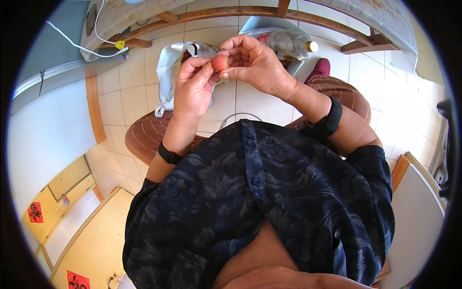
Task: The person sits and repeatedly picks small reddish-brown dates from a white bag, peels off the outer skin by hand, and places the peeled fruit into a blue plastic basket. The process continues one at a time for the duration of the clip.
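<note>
A small round red fruit (220, 62), perhaps a crab apple or hawthorn, is held up in front of me between both hands. My left hand (194, 81) pinches its left side with thumb and forefinger. From the right, my right hand (254, 61) reaches around it, the thumb at its lower edge and the fingers curled above. A tiny dark bit shows by the right forefinger's tip; whether it is a stem is unclear. Below the hands, an open white plastic bag (166, 77) stands on the floor, its dark red contents mostly hidden.
A clear plastic bottle (288, 45) with a gold cap lies on a grey bin (252, 23) lined with clear plastic. A wooden table rail (216, 13) crosses beyond. White cable (75, 43) with a yellow piece hangs at left. Tiled floor (260, 99) lies between my knees.
</note>
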Demonstrator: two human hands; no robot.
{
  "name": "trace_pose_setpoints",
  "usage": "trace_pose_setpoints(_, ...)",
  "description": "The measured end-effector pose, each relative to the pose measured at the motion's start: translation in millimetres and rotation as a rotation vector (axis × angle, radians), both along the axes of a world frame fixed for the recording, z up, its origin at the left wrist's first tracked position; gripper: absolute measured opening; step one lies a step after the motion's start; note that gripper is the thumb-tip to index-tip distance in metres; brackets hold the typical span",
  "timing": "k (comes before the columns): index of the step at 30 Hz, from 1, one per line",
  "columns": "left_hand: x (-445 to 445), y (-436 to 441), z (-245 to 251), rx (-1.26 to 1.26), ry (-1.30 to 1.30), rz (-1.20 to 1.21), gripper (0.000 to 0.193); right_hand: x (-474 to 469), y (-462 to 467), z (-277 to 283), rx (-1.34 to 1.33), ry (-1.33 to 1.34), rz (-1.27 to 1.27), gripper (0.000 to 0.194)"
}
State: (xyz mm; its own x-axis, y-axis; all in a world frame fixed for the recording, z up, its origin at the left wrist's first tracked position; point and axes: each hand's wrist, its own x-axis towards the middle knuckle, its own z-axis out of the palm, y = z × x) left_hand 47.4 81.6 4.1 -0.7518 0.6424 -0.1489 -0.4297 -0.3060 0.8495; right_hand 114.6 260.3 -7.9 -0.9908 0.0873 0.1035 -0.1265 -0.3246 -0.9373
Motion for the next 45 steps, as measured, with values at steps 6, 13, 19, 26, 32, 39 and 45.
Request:
trace_pose_setpoints(6, -3.0, 5.9, 1.3, 0.098, -0.286, -0.062, 0.011, 2.7, 5.4, 8.2, 0.373, 0.083, -0.135, 0.047)
trace_pose_setpoints(13, -1.8, 6.8, 11.6, -0.146, -0.009, -0.103, 0.017, 4.0, 10.5, 16.9, 0.65, 0.132, -0.154, 0.046)
trace_pose_setpoints(19, 3.8, 8.0, 18.0, -0.128, 0.167, -0.063, 0.02, 1.5, 12.7, 14.5, 0.448, 0.192, -0.093, 0.045)
trace_pose_setpoints(26, 7.9, 4.1, 36.1, -0.238, 0.532, -0.075, 0.024, 3.7, 15.4, 24.1, 0.385, 0.258, -0.044, 0.046)
trace_pose_setpoints(32, 15.5, 9.5, 42.5, -0.261, 0.6, -0.067, 0.023, 7.8, 19.0, 34.4, 0.474, 0.28, -0.055, 0.043)
trace_pose_setpoints(39, 8.8, 15.2, 27.6, -0.332, 0.449, -0.075, 0.022, -0.1, 19.7, 11.5, 0.066, 0.046, 0.075, 0.037)
trace_pose_setpoints(45, -60.1, -32.1, -42.1, -0.647, 0.237, 0.191, 0.019, -6.6, 40.8, -1.7, -0.408, -0.342, 0.039, 0.029)
